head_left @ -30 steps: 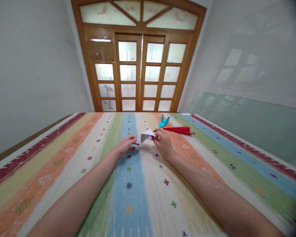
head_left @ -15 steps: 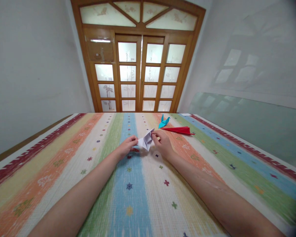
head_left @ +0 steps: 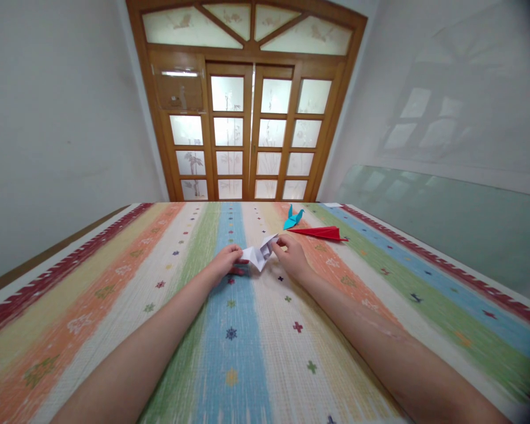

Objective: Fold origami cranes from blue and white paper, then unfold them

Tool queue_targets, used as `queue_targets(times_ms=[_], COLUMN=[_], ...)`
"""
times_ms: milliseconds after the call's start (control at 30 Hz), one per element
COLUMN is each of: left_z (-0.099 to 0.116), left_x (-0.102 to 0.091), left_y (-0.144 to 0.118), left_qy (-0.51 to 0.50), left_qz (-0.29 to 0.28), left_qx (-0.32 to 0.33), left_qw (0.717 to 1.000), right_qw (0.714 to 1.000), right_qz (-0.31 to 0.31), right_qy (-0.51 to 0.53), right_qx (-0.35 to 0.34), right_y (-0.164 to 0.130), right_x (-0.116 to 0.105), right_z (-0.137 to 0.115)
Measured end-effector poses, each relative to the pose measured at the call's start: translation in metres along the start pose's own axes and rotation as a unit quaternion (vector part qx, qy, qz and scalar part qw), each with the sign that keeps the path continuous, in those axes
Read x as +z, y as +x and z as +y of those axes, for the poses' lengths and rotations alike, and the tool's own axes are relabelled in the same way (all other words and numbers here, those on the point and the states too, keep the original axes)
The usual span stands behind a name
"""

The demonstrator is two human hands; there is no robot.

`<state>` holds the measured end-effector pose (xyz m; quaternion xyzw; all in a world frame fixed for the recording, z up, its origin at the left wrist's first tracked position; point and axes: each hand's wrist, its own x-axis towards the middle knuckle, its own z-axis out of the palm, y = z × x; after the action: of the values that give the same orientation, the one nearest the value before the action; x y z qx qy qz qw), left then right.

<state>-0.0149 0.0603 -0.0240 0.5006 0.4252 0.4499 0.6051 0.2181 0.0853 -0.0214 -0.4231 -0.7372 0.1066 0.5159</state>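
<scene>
A small folded white paper piece [head_left: 259,253] is held between both hands above the striped tablecloth [head_left: 247,330]. My left hand [head_left: 227,262] pinches its left corner, fingertips pressed together on the paper. My right hand [head_left: 292,257] pinches its upper right corner, which points up. The paper's lower point hangs just over the cloth between the two hands.
A blue folded paper bird [head_left: 293,217] and a flat red paper plane [head_left: 321,233] lie on the cloth beyond my right hand. A wooden glazed door [head_left: 247,129] stands past the far table edge. A glass panel [head_left: 446,218] leans along the right wall.
The white paper has been turned between my hands: its flat top edge now tips, with a corner up at the right and a point hanging down. Both hands stayed in place.
</scene>
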Motion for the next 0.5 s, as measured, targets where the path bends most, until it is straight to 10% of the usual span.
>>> queue_targets(times_ms=[500], left_z=[0.003], left_x=[-0.034], left_y=[0.014], left_qy=[-0.025], left_qz=[0.144], left_qx=[-0.084], left_qw=[0.986], right_qw=[0.965], right_qz=[-0.010], right_qy=[0.199], right_qx=[0.168], right_y=[0.004], right_x=[0.000], right_z=[0.008])
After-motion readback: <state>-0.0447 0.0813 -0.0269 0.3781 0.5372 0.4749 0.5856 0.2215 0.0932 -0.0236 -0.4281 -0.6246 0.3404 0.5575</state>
